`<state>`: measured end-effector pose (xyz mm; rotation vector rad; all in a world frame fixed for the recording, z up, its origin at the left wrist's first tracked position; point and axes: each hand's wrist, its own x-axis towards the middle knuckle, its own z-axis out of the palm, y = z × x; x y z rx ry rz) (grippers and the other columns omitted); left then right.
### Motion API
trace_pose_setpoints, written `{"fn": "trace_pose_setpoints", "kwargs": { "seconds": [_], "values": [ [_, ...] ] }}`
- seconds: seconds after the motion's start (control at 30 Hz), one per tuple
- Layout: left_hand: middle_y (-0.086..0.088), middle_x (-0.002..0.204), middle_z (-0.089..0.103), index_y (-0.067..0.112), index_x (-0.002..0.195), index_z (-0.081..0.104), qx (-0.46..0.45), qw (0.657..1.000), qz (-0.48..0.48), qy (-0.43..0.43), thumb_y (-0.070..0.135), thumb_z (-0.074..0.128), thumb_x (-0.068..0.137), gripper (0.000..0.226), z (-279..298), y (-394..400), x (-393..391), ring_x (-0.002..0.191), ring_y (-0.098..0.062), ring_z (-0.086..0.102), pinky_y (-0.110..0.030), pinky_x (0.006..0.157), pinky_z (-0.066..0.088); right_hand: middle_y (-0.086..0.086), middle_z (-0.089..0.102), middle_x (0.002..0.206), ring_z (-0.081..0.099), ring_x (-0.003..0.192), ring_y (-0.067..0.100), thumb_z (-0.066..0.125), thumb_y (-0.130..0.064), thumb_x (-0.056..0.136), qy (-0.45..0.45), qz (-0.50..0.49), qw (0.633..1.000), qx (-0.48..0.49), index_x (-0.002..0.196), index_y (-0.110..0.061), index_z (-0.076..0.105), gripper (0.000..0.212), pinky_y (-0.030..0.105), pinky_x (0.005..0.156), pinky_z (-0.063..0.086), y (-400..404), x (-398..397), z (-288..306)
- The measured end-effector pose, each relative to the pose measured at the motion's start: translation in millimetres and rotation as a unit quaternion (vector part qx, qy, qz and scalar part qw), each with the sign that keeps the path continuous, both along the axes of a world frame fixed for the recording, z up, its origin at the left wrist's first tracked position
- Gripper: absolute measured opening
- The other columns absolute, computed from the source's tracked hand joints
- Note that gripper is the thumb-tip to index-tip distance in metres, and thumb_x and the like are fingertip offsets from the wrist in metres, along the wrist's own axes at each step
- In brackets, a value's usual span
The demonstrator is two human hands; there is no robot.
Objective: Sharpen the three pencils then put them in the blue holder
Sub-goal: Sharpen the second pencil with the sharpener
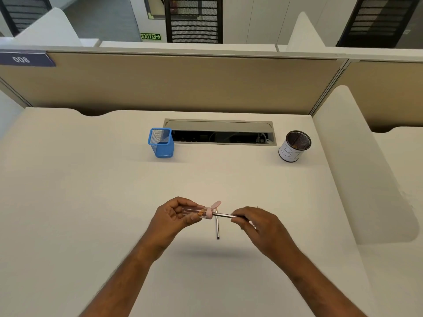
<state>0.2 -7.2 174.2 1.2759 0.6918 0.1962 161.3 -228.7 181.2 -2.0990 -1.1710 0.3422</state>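
My left hand (175,216) grips a clear tube sharpener (198,212) with a pink cap whose lid is flipped up. My right hand (256,223) pinches a dark pencil (225,215) held level, its tip pushed into the pink end of the sharpener. Orange shavings show inside the tube. A second dark pencil (217,229) lies on the white desk (91,191) just below the hands, pointing toward me. The blue mesh holder (161,143) stands upright far back, left of centre; no pencil shows above its rim.
A black mesh cup (295,146) wrapped in white paper stands at the back right. An open cable tray (220,133) runs along the back of the desk between the two cups. Beige partition panels close off the back and right side.
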Motion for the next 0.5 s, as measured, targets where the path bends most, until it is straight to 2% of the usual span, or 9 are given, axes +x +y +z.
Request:
{"fn": "trace_pose_setpoints", "kwargs": {
  "seconds": [0.1, 0.13, 0.2, 0.27, 0.33, 0.37, 0.43, 0.5],
  "values": [
    [-0.015, 0.115, 0.085, 0.002, 0.112, 0.07, -0.004, 1.0, -0.013, 0.003, 0.001, 0.084, 0.086, 0.03, 0.3, -1.4, -1.4, 0.112, -0.03, 0.081, -0.033, 0.097, 0.065, -0.012, 0.056, 0.056, 0.05, 0.053, 0.005, 0.054, -0.036, 0.108, 0.175, -0.012, 0.983, -0.047, 0.088, -0.029, 0.07, 0.027, 0.031, 0.063, 0.047, 2.5, 4.4, 0.8],
    [-0.016, 0.115, 0.085, 0.002, 0.112, 0.07, -0.005, 1.0, -0.014, 0.003, 0.0, 0.084, 0.086, 0.029, 0.2, -1.8, -1.8, 0.112, -0.03, 0.081, -0.032, 0.097, 0.065, -0.007, 0.055, 0.052, 0.05, 0.05, 0.007, 0.053, -0.034, 0.109, 0.211, -0.011, 0.976, -0.055, 0.086, -0.027, 0.071, 0.03, 0.033, 0.065, 0.048, 2.9, 4.9, 2.2],
    [-0.015, 0.115, 0.085, 0.002, 0.112, 0.07, -0.003, 1.0, -0.012, 0.005, -0.002, 0.083, 0.087, 0.028, 0.7, -2.0, -1.9, 0.111, -0.029, 0.081, -0.032, 0.096, 0.065, 0.002, 0.057, 0.05, 0.05, 0.049, 0.009, 0.051, -0.034, 0.111, 0.227, -0.003, 0.972, -0.057, 0.087, -0.026, 0.072, 0.032, 0.033, 0.067, 0.048, 3.5, 5.0, 5.3],
    [-0.015, 0.113, 0.085, 0.002, 0.112, 0.07, -0.004, 1.0, -0.008, 0.004, -0.003, 0.083, 0.087, 0.028, 1.4, -1.8, -1.2, 0.11, -0.028, 0.082, -0.03, 0.095, 0.065, 0.003, 0.062, 0.056, 0.052, 0.051, 0.009, 0.049, -0.038, 0.111, 0.217, 0.011, 0.975, -0.054, 0.091, -0.028, 0.071, 0.03, 0.031, 0.065, 0.047, 3.2, 5.3, 6.7],
    [-0.015, 0.112, 0.085, 0.003, 0.111, 0.071, -0.001, 1.0, -0.004, 0.004, -0.004, 0.083, 0.087, 0.028, 1.4, -1.6, -1.4, 0.108, -0.027, 0.082, -0.029, 0.093, 0.065, -0.007, 0.066, 0.07, 0.059, 0.059, 0.011, 0.05, -0.044, 0.109, 0.195, 0.018, 0.979, -0.057, 0.097, -0.031, 0.068, 0.025, 0.034, 0.067, 0.05, 3.4, 6.6, 8.4],
    [-0.015, 0.112, 0.085, 0.003, 0.111, 0.071, 0.001, 1.0, -0.002, 0.004, -0.003, 0.084, 0.087, 0.028, 1.6, -1.5, -1.3, 0.109, -0.027, 0.082, -0.029, 0.093, 0.065, -0.013, 0.067, 0.08, 0.063, 0.068, 0.012, 0.052, -0.048, 0.107, 0.169, 0.023, 0.983, -0.063, 0.102, -0.034, 0.067, 0.021, 0.033, 0.069, 0.052, 2.6, 6.8, 8.6],
    [-0.014, 0.113, 0.085, 0.004, 0.111, 0.071, 0.005, 1.0, 0.006, 0.002, 0.001, 0.085, 0.085, 0.03, 2.1, -0.9, -1.1, 0.11, -0.028, 0.081, -0.03, 0.095, 0.065, -0.025, 0.065, 0.099, 0.064, 0.086, 0.01, 0.055, -0.055, 0.103, 0.086, 0.033, 0.993, -0.073, 0.116, -0.04, 0.062, 0.021, 0.021, 0.073, 0.051, 0.7, 5.6, 8.5],
    [-0.014, 0.113, 0.085, 0.004, 0.112, 0.071, 0.003, 1.0, 0.011, -0.003, 0.006, 0.086, 0.082, 0.033, 2.7, -0.5, -0.2, 0.111, -0.029, 0.081, -0.032, 0.096, 0.065, -0.027, 0.063, 0.105, 0.064, 0.09, 0.006, 0.055, -0.054, 0.104, 0.013, 0.038, 0.998, -0.056, 0.12, -0.042, 0.059, 0.021, 0.019, 0.074, 0.052, -0.7, 4.2, 7.7]
  ]
}}
